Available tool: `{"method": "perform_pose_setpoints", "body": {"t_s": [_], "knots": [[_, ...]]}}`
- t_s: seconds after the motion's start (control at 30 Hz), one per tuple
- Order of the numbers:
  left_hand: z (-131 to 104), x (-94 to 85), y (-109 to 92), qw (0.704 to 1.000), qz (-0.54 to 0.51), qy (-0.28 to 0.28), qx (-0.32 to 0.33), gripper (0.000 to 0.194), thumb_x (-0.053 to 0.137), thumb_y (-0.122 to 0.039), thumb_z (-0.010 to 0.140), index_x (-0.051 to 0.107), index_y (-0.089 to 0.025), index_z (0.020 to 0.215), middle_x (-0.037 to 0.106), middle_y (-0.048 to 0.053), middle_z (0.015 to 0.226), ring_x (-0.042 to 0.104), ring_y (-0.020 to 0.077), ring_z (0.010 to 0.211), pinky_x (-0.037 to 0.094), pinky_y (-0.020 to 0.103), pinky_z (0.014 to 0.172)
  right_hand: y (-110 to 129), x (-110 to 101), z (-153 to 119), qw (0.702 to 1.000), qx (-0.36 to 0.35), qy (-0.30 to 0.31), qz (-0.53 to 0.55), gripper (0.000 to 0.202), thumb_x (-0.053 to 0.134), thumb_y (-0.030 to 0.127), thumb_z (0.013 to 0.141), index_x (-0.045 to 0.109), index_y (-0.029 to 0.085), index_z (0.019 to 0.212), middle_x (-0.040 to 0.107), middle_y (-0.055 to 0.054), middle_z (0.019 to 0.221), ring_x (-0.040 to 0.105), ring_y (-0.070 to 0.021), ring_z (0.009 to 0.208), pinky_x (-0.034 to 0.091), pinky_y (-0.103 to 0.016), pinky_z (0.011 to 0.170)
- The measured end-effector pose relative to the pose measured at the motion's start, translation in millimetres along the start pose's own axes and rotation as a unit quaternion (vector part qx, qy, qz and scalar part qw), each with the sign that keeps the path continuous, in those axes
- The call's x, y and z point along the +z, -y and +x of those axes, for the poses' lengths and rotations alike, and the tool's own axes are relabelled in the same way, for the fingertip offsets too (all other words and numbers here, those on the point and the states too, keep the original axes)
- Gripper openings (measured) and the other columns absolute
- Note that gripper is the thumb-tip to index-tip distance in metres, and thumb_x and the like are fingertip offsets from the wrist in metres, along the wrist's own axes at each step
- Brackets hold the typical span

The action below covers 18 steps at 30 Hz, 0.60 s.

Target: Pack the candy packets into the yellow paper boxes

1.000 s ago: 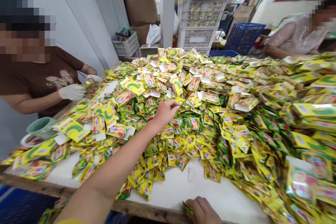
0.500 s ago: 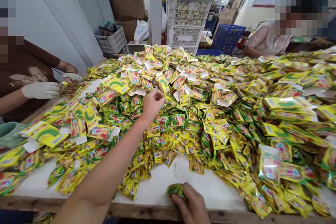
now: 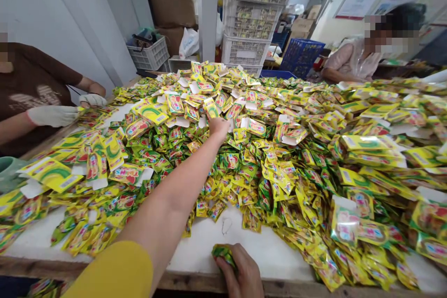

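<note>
My left hand (image 3: 219, 125) reaches far across into the heap, among flat yellow cardboard boxes (image 3: 254, 126) with open white flaps. Its fingers are hidden behind the back of the hand, so any hold there cannot be made out. At the near edge of the table, my right hand (image 3: 244, 267) is closed around a green sachet (image 3: 224, 254), or a few together; its thumb and fingers press on it. Small green and yellow sachets (image 3: 230, 160) spread below the boxes, between my two hands.
A white tabletop (image 3: 199, 247) with a wooden front edge shows near me. A co-worker's gloved hand (image 3: 54, 116) works at the left, and another person (image 3: 352, 60) sits at the back right. Stacked white crates (image 3: 246, 49) stand behind; a green cup (image 3: 10, 173) is at far left.
My left hand has moved farther forward and slightly right into the boxes, bringing a yellow sleeve into view. My right hand still grips the green sachet. The whole view has shifted slightly.
</note>
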<state>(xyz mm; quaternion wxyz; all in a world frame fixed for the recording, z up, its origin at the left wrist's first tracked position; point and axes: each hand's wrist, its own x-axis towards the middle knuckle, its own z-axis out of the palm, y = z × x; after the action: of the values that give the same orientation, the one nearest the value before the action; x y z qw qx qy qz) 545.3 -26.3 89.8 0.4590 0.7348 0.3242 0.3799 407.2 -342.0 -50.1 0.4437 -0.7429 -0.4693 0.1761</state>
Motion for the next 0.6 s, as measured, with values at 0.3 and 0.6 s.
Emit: {"method": "perform_pose_setpoints", "body": {"t_s": [0.3, 0.6], "knots": [[-132, -153.2, -29, 0.968, 0.116, 0.219, 0.038, 0.012, 0.063, -0.017, 0.071, 0.073, -0.019, 0.077, 0.071, 0.001, 0.072, 0.063, 0.0171, 0.068, 0.046, 0.025, 0.063, 16, -34, 16, 0.947, 0.187, -0.065, 0.254, 0.024, 0.064, 0.041, 0.082, 0.069, 0.018, 0.080, 0.070, -0.005, 0.072, 0.063, -0.0186, 0.062, 0.051, -0.027, 0.053], [-261, -101.1, 40, 0.958, -0.063, 0.238, -0.148, 0.022, 0.064, -0.035, 0.080, 0.071, -0.022, 0.096, 0.072, 0.004, 0.088, 0.063, 0.0204, 0.079, 0.047, 0.028, 0.072, 48, -32, 58, 0.959, 0.069, -0.131, 0.240, 0.015, 0.067, 0.033, 0.083, 0.070, 0.022, 0.092, 0.070, -0.003, 0.087, 0.063, -0.0198, 0.083, 0.051, -0.032, 0.077]]}}
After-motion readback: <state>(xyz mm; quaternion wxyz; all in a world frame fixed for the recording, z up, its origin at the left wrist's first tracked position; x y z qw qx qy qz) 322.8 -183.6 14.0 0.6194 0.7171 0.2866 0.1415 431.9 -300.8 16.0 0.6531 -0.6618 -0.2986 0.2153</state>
